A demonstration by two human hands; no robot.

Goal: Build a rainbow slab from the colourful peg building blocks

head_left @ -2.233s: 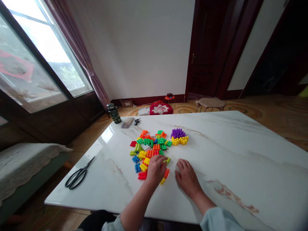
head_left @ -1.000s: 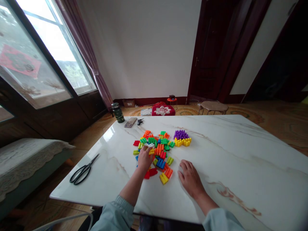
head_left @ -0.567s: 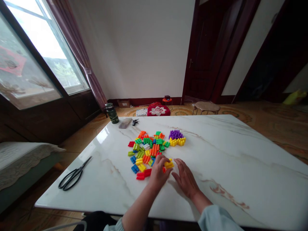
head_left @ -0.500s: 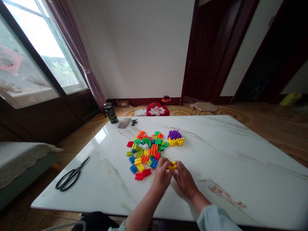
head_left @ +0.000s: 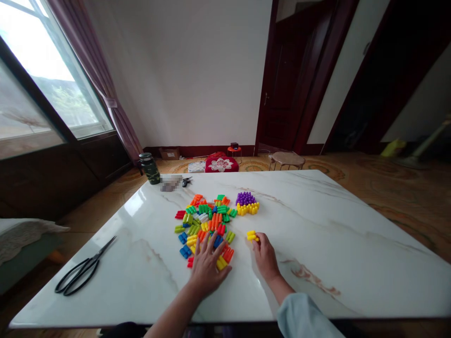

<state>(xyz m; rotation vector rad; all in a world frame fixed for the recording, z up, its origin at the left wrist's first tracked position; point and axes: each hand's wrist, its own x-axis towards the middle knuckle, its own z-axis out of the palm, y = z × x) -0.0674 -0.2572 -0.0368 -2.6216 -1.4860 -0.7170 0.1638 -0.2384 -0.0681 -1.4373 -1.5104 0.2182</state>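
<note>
Yellow block [head_left: 251, 235] now pinched in right hand [head_left: 265, 256] alone; left hand [head_left: 206, 266] back over block pile [head_left: 216, 221], fingers spread, hiding some. Scissors [head_left: 94, 259] on bench [head_left: 141, 300], far left.

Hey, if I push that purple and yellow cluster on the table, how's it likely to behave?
The purple and yellow cluster would probably slide easily, since the tabletop looks smooth and glossy. It's tightly packed, so it may move as one, though I can't tell whether it's joined together. It's likely light and stiff, as it looks like small moulded plastic.
</note>
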